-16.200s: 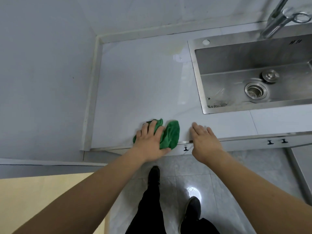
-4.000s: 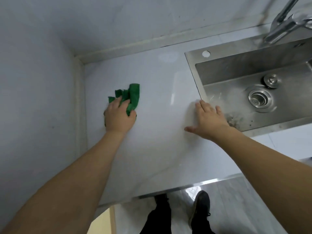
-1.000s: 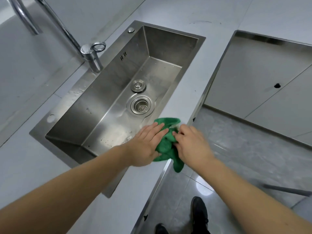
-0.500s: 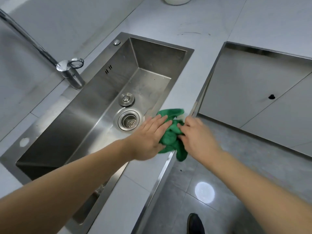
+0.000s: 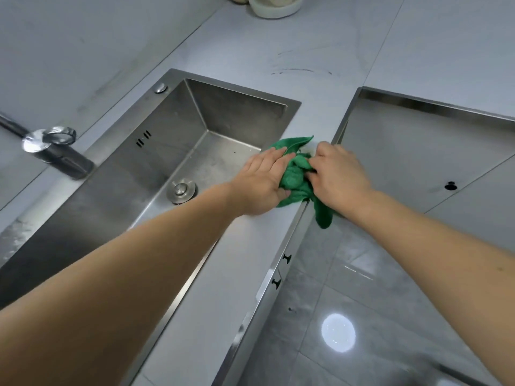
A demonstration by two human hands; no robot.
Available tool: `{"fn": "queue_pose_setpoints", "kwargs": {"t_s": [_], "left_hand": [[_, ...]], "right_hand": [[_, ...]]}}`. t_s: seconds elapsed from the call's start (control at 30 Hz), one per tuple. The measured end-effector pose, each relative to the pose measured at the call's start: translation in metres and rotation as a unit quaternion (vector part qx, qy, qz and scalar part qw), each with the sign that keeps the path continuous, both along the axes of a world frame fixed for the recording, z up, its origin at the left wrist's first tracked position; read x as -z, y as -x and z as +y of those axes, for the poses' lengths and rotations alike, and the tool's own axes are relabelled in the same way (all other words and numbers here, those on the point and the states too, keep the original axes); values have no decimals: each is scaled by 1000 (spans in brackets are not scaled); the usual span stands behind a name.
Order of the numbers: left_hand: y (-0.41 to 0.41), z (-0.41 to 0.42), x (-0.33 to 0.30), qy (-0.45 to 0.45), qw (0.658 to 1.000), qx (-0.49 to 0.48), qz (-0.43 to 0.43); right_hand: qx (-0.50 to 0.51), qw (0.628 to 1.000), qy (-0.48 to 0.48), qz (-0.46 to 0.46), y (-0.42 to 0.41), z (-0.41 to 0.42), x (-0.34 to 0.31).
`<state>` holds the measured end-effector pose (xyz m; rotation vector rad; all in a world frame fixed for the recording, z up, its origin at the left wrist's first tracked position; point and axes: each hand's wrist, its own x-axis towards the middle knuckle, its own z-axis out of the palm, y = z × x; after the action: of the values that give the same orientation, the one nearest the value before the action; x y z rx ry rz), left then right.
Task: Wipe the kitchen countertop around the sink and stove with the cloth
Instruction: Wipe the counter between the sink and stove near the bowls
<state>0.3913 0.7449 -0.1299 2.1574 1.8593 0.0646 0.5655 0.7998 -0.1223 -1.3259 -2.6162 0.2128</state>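
Compared with half a second ago, shifted further along the narrow strip of pale grey stone countertop (image 5: 228, 280) in front of the sink: both hands and the crumpled green cloth (image 5: 296, 174) now beside the far right corner of the basin, no longer level with the drain opening. Four seconds ago, wiping alone with the left hand on the counter at the left of the sink, the right hand flat on the stone; now both on the cloth. Left hand (image 5: 263, 183) lying palm down on the left part of the cloth, fingers straight and close together, pressing it onto the stone. Right hand (image 5: 338, 176) with fingers curled into the folds, pinching the right part of the bunched fabric. Cloth resting on the front edge of the countertop, between the sink and the metal edge trim, with one green tail hanging down over the edge. Rectangular stainless steel sink (image 5: 133, 174) holding only a round metal drain stopper (image 5: 181, 190) on its floor; drain opening itself hidden behind the left forearm. Chrome tap base (image 5: 55, 151) standing on the back rim of the sink, blurred. Far back on the counter, a cream round bowl (image 5: 274, 6), cut by the top edge; contents not possible to tell.
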Motion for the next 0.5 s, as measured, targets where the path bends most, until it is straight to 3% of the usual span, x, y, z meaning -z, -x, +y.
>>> {"fn": "queue_pose_setpoints", "kwargs": {"t_s": [0.17,0.33,0.5], "left_hand": [[-13,6,-5,9,1000,-24,11],[-7,-69,2,-17,999,33,3],[-1,-64,5,-19,998,52,8]], "right_hand": [[5,1000,22,-8,0,3,-6],[-63,996,52,31,-16,-54,-7],[-95,992,81,21,-20,-43,-8]]}}
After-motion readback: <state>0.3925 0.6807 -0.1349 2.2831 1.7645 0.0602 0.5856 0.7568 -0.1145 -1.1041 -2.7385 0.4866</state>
